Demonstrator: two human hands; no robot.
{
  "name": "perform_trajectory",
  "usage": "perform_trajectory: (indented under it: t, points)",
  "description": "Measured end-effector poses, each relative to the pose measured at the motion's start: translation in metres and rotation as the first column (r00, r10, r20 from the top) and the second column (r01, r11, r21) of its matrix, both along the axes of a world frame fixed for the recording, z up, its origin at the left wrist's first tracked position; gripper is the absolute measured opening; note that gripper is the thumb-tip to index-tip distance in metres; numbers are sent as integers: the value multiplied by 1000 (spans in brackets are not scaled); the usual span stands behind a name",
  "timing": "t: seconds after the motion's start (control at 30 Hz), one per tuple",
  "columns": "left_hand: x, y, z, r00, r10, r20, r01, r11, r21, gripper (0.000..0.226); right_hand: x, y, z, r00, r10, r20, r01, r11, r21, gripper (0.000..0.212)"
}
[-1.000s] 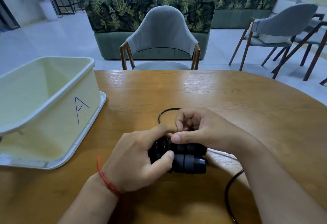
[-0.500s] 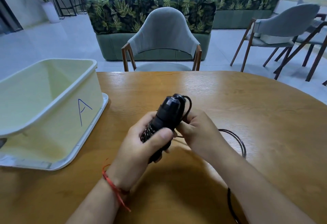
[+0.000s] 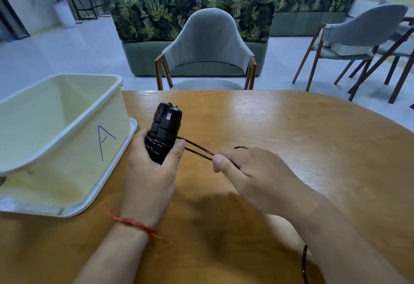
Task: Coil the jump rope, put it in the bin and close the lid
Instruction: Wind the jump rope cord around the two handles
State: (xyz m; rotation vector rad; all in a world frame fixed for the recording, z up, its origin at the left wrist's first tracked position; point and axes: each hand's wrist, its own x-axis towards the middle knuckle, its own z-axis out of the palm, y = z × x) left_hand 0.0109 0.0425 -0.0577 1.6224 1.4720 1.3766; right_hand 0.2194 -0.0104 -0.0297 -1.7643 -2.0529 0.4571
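1. Coiling is judged under way: the two handles (image 3: 164, 130) are gripped upright in the left hand (image 3: 150, 178), just right of the open bin (image 3: 67, 126).
2. The rope (image 3: 197, 150) is pinched taut by the right hand (image 3: 251, 171).
3. Another wrap is called for next.

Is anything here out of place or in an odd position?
Only one thing: the bin stands on top of its own lid, so it cannot be closed yet. The rope is stretched between the left hand and right hand, not tangled.
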Motion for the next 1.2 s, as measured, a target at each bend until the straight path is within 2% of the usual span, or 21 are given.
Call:
perform_trajectory:
  t: [0.07,0.13,0.3,0.43,0.5,0.6,0.67,0.77,0.87,0.93,1.03,1.1,1.2]
  points:
    - [-3,2,-4,993,-33,-113,31,999,-23,46,-3,-4,3,995,19,97,-29,994,102,59]
    - [-6,2,-6,976,-89,-199,75,994,-76,49,-5,-6,2,986,36,165,-69,978,199,53]
    - [-9,1,-4,966,-232,-117,200,951,-236,49,1,-5,-3,975,35,219,-129,894,429,43]
    - [-4,2,-4,963,-233,-136,192,947,-257,44,-4,-7,-3,930,114,350,-285,823,491,40]
    - [-2,0,-5,947,-249,-202,193,946,-262,45,-5,-7,0,905,146,399,-359,765,535,35]
    - [5,-11,-1,874,-273,-402,195,955,-225,52,-4,-6,3,902,178,393,-402,680,614,31]
    - [13,-22,7,803,-267,-533,186,962,-201,57,-3,-5,4,923,234,306,-380,673,635,32]
    - [19,-30,10,712,-242,-659,265,962,-66,58,9,0,6,956,279,93,-279,759,588,29]
    - [8,-26,6,647,-390,-655,502,865,-19,62,25,7,8,951,266,-157,-174,882,439,28]
    - [2,-23,4,600,-400,-693,612,787,76,64,31,7,7,908,263,-326,-153,933,327,32]
    - [0,-21,2,590,-388,-708,681,711,177,67,35,8,4,859,235,-456,-182,971,157,35]
    - [0,-21,1,587,-430,-686,722,661,203,71,40,10,0,833,187,-521,-201,979,29,48]
    - [4,-24,0,598,-501,-625,763,595,252,77,45,14,-5,785,162,-597,-233,971,-43,62]
